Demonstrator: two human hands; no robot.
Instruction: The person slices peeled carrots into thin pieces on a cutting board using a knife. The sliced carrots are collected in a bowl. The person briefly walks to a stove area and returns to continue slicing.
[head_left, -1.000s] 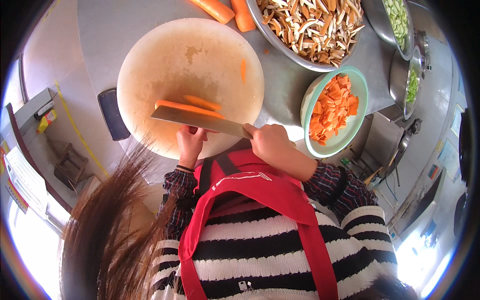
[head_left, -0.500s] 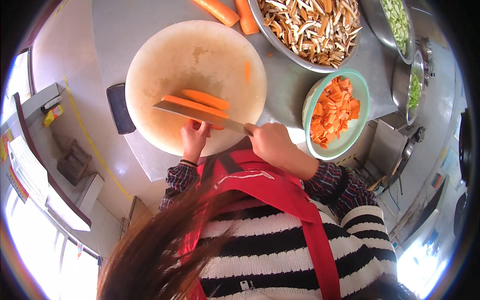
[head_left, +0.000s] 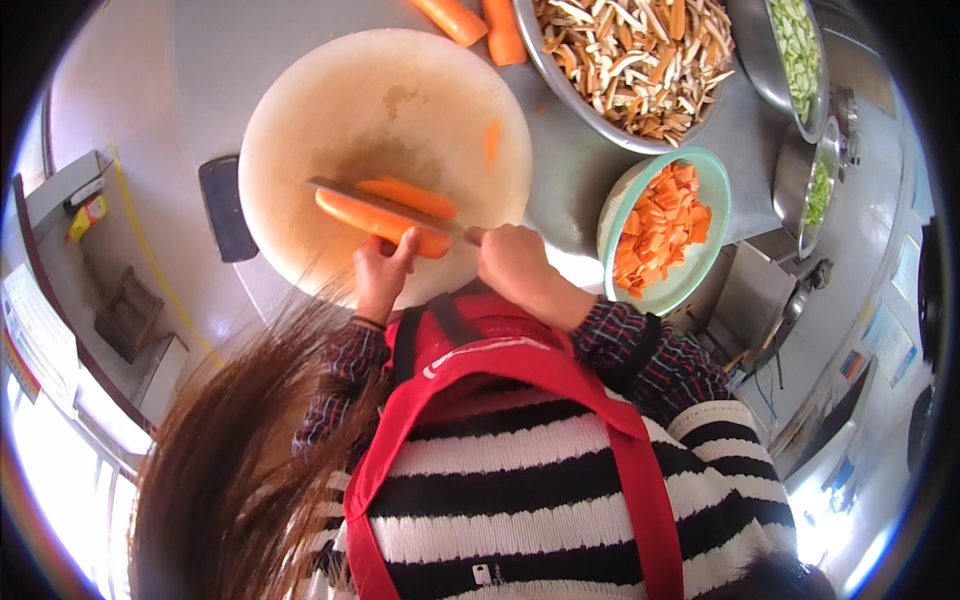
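Note:
My left hand (head_left: pixel 382 275) pinches the near right end of a peeled carrot (head_left: pixel 370 217) between thumb and fingers, holding it on a round cutting board (head_left: pixel 330 110). In my right hand (head_left: pixel 525 268) is the handle of a kitchen knife (head_left: pixel 440 224). Its blade runs along the carrot's far side, the tip pointing left; the carrot hides most of the blade. A long carrot slice (head_left: pixel 415 197) lies just beyond the blade. Farther off, near the board's right edge, rests a small carrot piece (head_left: pixel 492 141).
Right of the board stands a green basket (head_left: pixel 715 255) of cut carrot. Behind it is a metal bowl (head_left: pixel 532 45) of sliced mushrooms. Two carrots (head_left: pixel 505 35) lie at the far edge. Metal bowls of green vegetables (head_left: pixel 797 65) stand far right. A dark phone-like slab (head_left: pixel 228 210) touches the board's left.
The knife blade has gone from lying across the carrot's top to its far side, so more of the carrot shows. My right hand has shifted slightly left.

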